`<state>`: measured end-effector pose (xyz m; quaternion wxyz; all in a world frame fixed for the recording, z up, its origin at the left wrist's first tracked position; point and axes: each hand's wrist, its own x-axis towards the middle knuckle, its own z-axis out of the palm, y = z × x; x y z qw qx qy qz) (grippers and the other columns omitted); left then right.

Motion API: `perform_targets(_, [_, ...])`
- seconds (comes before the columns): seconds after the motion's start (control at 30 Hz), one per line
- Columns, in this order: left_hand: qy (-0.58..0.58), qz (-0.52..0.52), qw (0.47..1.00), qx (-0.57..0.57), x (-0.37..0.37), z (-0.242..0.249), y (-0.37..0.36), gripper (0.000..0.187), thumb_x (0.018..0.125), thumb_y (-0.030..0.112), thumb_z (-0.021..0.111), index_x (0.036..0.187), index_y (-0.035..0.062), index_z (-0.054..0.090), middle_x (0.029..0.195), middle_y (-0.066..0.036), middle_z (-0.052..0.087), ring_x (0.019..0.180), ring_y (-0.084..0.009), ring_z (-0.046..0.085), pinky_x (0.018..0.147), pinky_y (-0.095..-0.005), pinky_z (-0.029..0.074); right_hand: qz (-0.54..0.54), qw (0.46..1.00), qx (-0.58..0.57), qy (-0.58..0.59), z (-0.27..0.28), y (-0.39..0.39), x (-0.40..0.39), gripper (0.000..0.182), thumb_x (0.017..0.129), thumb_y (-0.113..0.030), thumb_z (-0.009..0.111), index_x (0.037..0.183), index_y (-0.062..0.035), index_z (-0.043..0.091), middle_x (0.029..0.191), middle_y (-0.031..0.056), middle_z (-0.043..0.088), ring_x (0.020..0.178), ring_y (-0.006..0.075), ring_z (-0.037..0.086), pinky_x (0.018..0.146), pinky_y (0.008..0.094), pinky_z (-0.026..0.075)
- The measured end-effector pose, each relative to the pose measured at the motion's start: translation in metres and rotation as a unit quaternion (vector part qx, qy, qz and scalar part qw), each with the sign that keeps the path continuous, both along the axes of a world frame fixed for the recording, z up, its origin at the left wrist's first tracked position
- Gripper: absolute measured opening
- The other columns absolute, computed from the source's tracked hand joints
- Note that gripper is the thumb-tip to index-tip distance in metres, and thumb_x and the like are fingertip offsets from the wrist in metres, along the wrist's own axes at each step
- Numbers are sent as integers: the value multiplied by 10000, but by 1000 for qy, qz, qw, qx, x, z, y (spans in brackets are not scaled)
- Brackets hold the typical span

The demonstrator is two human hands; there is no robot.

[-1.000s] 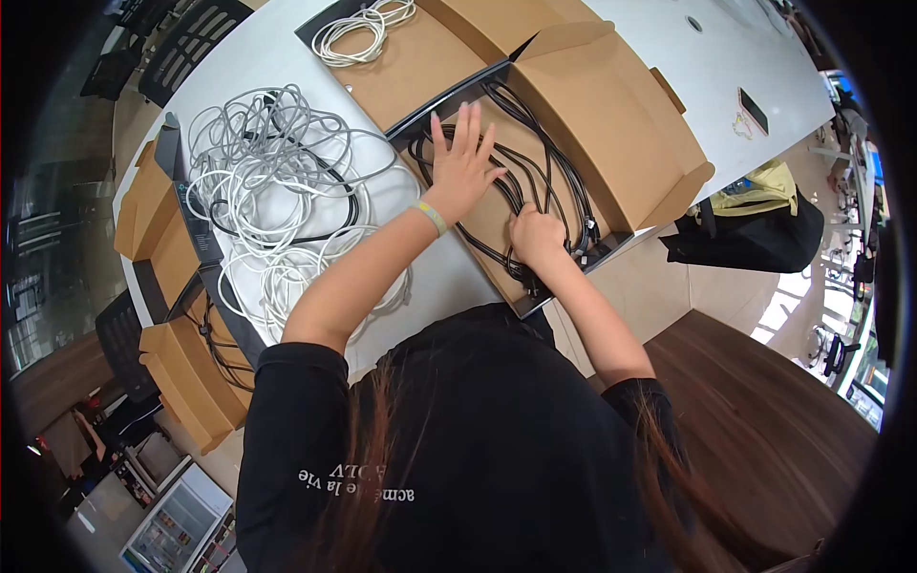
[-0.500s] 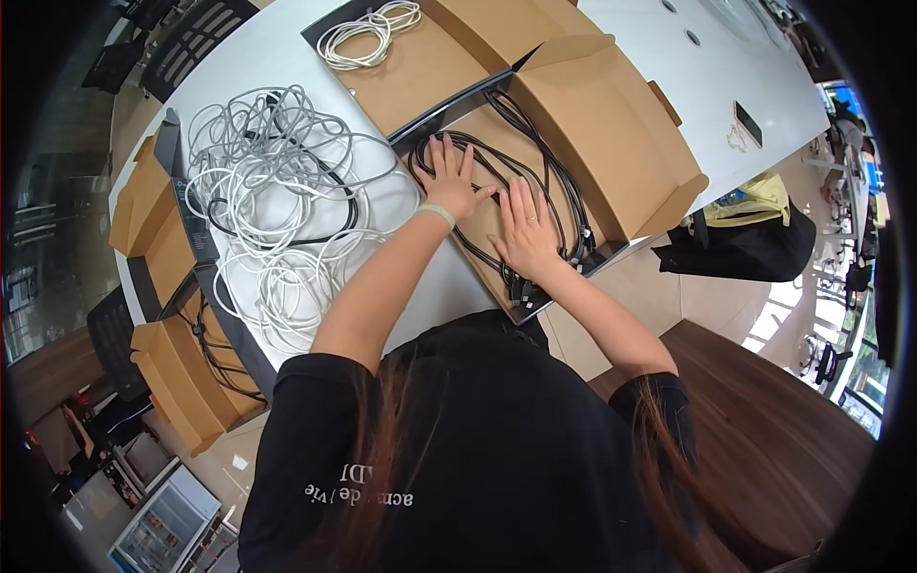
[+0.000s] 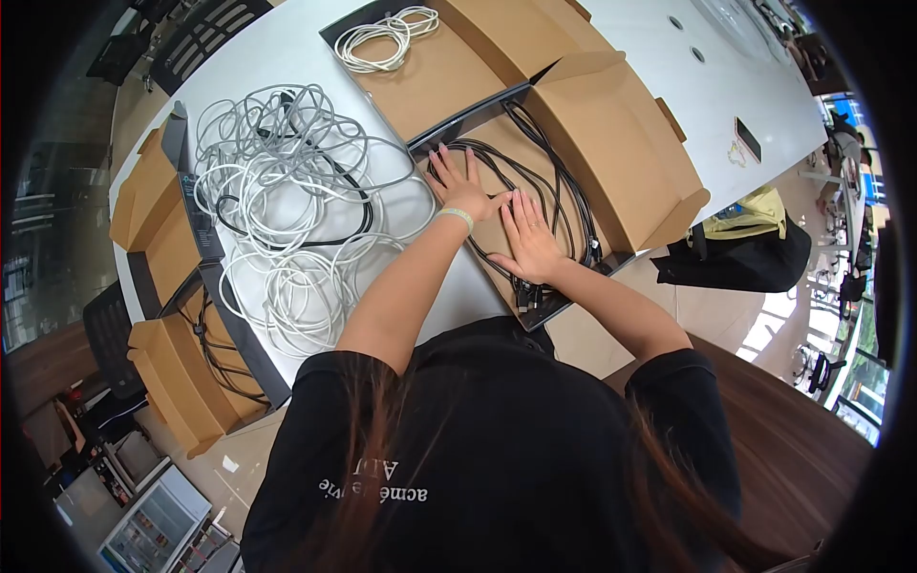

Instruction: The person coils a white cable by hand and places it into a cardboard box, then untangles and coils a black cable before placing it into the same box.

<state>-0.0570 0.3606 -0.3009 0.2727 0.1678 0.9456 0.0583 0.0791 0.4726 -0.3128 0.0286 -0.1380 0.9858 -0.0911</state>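
Observation:
My left hand (image 3: 463, 191) lies with fingers spread on the coiled black cables (image 3: 549, 158) in an open cardboard box (image 3: 611, 260). Beside it, my right hand (image 3: 531, 241) rests flat on the same cables, its fingers stretched out. Its fingertips are close to my left thumb. Cable plugs (image 3: 528, 294) show at the box's near corner, below my right hand. Part of the coil is hidden under both hands.
A tangle of white and grey cables (image 3: 287, 220) lies left on the white table (image 3: 430, 320). White coiled cable (image 3: 377, 43) sits in another box (image 3: 420, 100) behind. More open boxes (image 3: 177, 244) stand far left, one with black cables (image 3: 215, 349). A phone (image 3: 748, 139) lies right.
My right hand has shifted slightly, and its fingers lie closer together. My left hand stays on the cables. The whole view has shifted a little.

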Motion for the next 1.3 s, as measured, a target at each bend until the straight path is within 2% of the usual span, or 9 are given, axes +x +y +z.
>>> perform_targets(0.23, [-30,-12,999,3,-4,-1,-2,1136,688,764,449,1429,92,-87,1394,-320,-239,1277,-482,-258,1017,-604,-82,-3,1000,-19,16,-3,0,-1,898,821,-569,476,1360,91,193,1411,335,115,1333,449,109,1083,483,139])
perform_targets(0.53, [55,-6,997,54,5,21,-10,1099,692,767,451,1418,7,129,1417,-361,24,1306,-532,-56,1032,-607,-10,-22,997,-62,29,29,15,7,1011,740,-656,522,1376,56,191,1423,297,153,1341,412,134,1077,498,138])
perform_targets(0.7, [81,-23,992,95,7,14,-14,1076,700,769,437,1424,33,135,1429,-341,2,1307,-526,-74,1015,-632,-24,-101,981,-153,57,20,9,-5,864,751,-377,669,1331,87,228,1177,286,460,1048,407,489,907,424,412])
perform_targets(0.83, [53,-25,993,98,5,11,-13,1067,706,770,427,1427,40,131,1433,-334,2,1316,-512,-73,1013,-636,-20,-236,942,-224,81,-9,-1,-34,717,736,-201,627,1308,71,292,1046,269,544,973,415,528,847,433,440])
perform_targets(0.93, [61,-13,989,135,6,11,-14,1088,697,765,451,1420,18,130,1419,-358,11,1312,-518,-73,1024,-619,-21,-376,868,-318,-55,-4,-2,-49,551,717,-161,621,1197,44,444,868,234,602,855,421,568,803,442,458])
perform_targets(1.0, [78,1,981,178,5,15,-16,1097,691,755,476,1413,2,135,1407,-376,18,1309,-522,-77,1030,-607,-24,-345,684,-586,-264,15,8,-52,136,842,-155,552,915,-42,568,656,54,601,576,146,570,540,249,434])
perform_targets(1.03, [92,14,971,221,6,21,-17,1107,685,745,501,1406,-14,140,1395,-394,25,1306,-526,-81,1036,-596,-26,-305,698,-599,-248,30,9,-49,96,891,-146,512,929,-75,564,607,-18,547,510,48,480,481,177,356])
perform_targets(1.13, [170,49,917,358,21,37,-15,1127,672,669,601,1364,-96,148,1373,-422,15,1297,-544,-62,1037,-593,-24,-230,599,-733,-226,56,5,-41,62,898,-137,519,887,-78,502,570,-50,434,478,47,412,457,189,350])
perform_targets(1.3, [-179,186,796,548,10,48,-14,1238,674,682,604,1353,-152,-9,1409,-359,73,1358,-384,52,1098,-380,87,-166,531,-782,-282,88,-17,-21,120,893,-153,554,852,-93,457,569,-75,335,431,24,282,399,194,247])
